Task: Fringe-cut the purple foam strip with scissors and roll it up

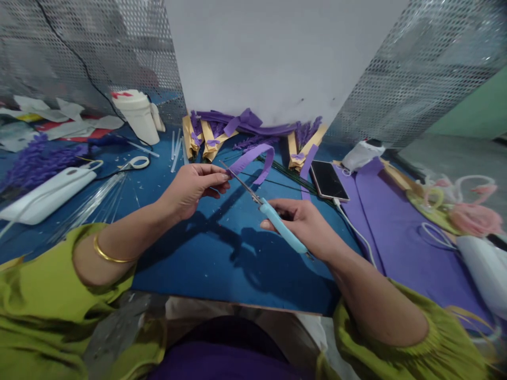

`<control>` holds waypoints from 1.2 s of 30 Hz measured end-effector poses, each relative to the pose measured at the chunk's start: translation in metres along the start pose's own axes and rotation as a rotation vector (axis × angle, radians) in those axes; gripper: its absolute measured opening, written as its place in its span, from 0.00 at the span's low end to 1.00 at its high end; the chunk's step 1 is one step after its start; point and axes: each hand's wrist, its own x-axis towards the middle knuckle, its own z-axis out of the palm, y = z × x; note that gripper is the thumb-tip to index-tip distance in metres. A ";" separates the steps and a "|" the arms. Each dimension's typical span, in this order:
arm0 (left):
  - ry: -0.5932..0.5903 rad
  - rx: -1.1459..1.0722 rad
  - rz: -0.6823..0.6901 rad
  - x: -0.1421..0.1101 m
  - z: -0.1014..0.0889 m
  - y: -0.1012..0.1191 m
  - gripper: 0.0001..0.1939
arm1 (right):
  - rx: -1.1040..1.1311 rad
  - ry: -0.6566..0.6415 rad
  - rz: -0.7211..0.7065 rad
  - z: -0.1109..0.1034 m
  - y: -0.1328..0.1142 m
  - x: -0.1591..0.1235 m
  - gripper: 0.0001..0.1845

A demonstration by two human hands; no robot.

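My right hand (304, 224) is closed around the light-blue handle of a pair of scissors (273, 219), whose blades point up and left. My left hand (194, 186) pinches one end of a curved purple foam strip (255, 158) at the blade tips. The strip arches up and to the right above the blue table cover (206, 253). Both arms wear green sleeves, and a gold bangle sits on the left wrist.
A phone (328, 180) with a white cable lies to the right on a purple sheet (392, 232). Purple strips and tan paper bundles (209, 138) are piled at the back. A white container (138, 116), white scissors (134, 163), a white power bank (43, 194) and purple flowers (35, 161) lie left. Pink flowers (471, 216) sit right.
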 end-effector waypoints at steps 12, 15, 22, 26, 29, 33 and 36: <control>0.063 0.031 0.028 0.001 0.001 0.000 0.09 | 0.086 -0.087 0.059 -0.002 -0.003 -0.001 0.16; 0.077 0.031 0.031 0.001 0.002 0.000 0.11 | 0.075 -0.092 0.055 -0.002 -0.003 0.000 0.16; 0.042 -0.001 0.032 0.001 0.002 -0.002 0.10 | -0.022 -0.005 -0.024 0.001 0.002 0.001 0.20; 0.034 0.020 0.027 0.001 0.002 -0.001 0.09 | -0.050 0.001 -0.031 0.001 0.001 0.001 0.18; 0.044 0.019 0.040 0.002 0.000 -0.001 0.08 | -0.089 -0.003 -0.018 0.000 0.000 0.002 0.16; 0.119 -0.033 0.044 0.013 -0.011 -0.001 0.05 | -0.183 -0.024 -0.006 -0.006 0.001 0.001 0.16; 0.110 0.037 0.028 0.027 -0.025 -0.002 0.04 | -0.295 -0.072 -0.030 -0.011 0.000 0.000 0.18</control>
